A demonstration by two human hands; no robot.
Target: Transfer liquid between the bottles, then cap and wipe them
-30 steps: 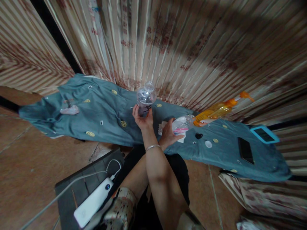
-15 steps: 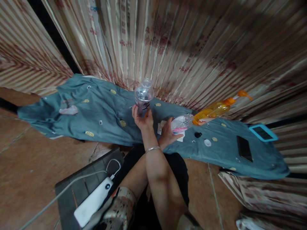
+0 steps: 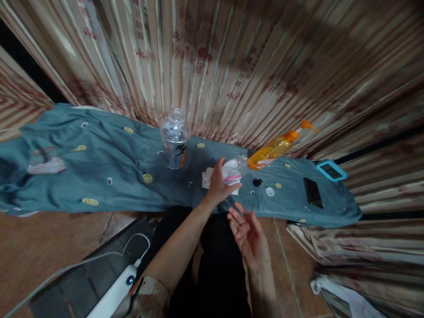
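Note:
My left hand (image 3: 217,187) is closed around a small clear plastic bottle (image 3: 237,168), which leans to the right and shows a pink and white label. White tissue paper (image 3: 207,176) lies under and beside this bottle. In front of the cloth edge, my right hand (image 3: 248,234) is empty, palm turned up and fingers loosely apart. A larger clear plastic bottle (image 3: 175,143) with an orange and black label stands uncapped to the left of both hands. Just beyond the small bottle is an orange pump bottle (image 3: 271,152).
A teal cloth (image 3: 132,154) covers the narrow surface. To the right are a small black item (image 3: 257,182), a white cap (image 3: 270,191), a dark phone (image 3: 313,193) and a blue-framed device (image 3: 331,170). A white power bank (image 3: 114,291) with a cable lies lower left. Curtains (image 3: 198,66) hang behind.
My right hand has let go of the larger bottle and drawn back to the right, uncrossing my arms. My left hand stays on the small bottle. The whole view has shifted rightward.

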